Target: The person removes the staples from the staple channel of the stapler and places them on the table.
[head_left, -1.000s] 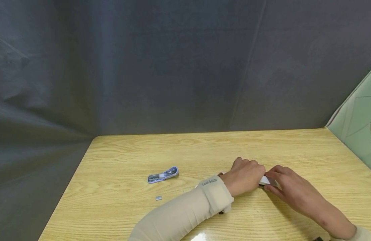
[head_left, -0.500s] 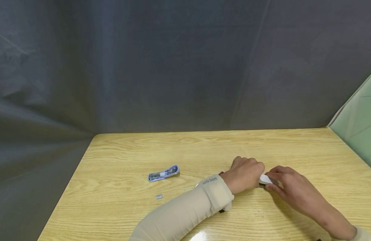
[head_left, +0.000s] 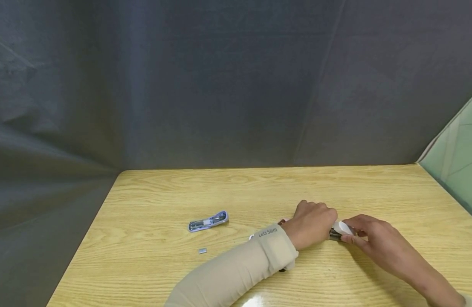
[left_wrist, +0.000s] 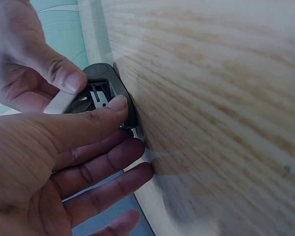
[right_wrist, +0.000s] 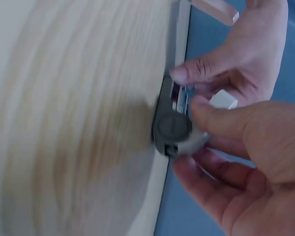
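Both hands work on a small dark grey and white stapler (head_left: 336, 233) at the right of the table. My left hand (head_left: 314, 224) holds its grey base between thumb and fingers; in the left wrist view the thumb lies along the metal inside. With thumb and fingertips, my right hand (head_left: 385, 243) pinches the white top cover (head_left: 344, 228), which stands raised from the base. The round hinge end of the stapler (right_wrist: 172, 127) shows in the right wrist view. From the head, the left hand hides much of the stapler.
A lilac-blue stapler (head_left: 209, 221) lies on the wooden table (head_left: 163, 192), its metal parts facing up. Nearer sits a small silvery staple strip (head_left: 203, 251). A pinkish bar (right_wrist: 219, 10) shows beyond the left hand. Dark sheeting (head_left: 228, 85) stands along the back and left.
The right hand has shifted slightly right and tilted the white cover up, so more of the dark inside of the stapler shows. The left hand stays nearly in place.
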A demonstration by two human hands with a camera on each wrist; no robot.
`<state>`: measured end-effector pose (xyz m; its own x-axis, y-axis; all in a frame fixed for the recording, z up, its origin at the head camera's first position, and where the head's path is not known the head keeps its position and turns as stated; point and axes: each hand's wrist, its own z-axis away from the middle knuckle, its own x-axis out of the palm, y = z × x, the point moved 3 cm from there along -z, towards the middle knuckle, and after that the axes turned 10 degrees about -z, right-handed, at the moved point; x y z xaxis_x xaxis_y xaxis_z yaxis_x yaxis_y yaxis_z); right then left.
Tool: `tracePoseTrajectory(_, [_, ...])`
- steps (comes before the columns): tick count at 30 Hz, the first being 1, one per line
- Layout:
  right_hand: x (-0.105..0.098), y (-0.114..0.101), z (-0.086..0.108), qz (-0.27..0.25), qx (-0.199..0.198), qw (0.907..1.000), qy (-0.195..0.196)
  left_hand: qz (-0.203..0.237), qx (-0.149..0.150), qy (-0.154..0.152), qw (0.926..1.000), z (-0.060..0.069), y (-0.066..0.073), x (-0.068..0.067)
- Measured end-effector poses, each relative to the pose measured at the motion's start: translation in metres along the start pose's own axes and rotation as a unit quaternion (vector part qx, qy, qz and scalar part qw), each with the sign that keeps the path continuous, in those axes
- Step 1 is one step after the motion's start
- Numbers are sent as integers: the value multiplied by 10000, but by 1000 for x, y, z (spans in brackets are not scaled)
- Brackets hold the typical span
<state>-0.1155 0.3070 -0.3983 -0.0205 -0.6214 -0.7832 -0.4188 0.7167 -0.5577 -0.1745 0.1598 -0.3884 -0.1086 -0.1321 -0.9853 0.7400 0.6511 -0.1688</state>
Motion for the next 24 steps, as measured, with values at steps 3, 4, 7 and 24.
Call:
tracePoseTrajectory(3, [-2, 1, 2, -60, -185, 9997, 111, -44, -9, 13, 10000, 0, 1, 0])
tracePoseTrajectory(4, [-3, 2, 2, -130, -258, 9995, 130, -50, 1, 17, 10000, 0, 1, 0])
tracePoseTrajectory(7, [-5, 5, 3, -418, -403, 9982, 156, -78, 41, 64, 9999, 1, 0, 0])
tracePoseTrajectory(24, [-11, 15, 11, -1052, 244, 9941, 41, 128, 59, 141, 9998, 3, -2, 1])
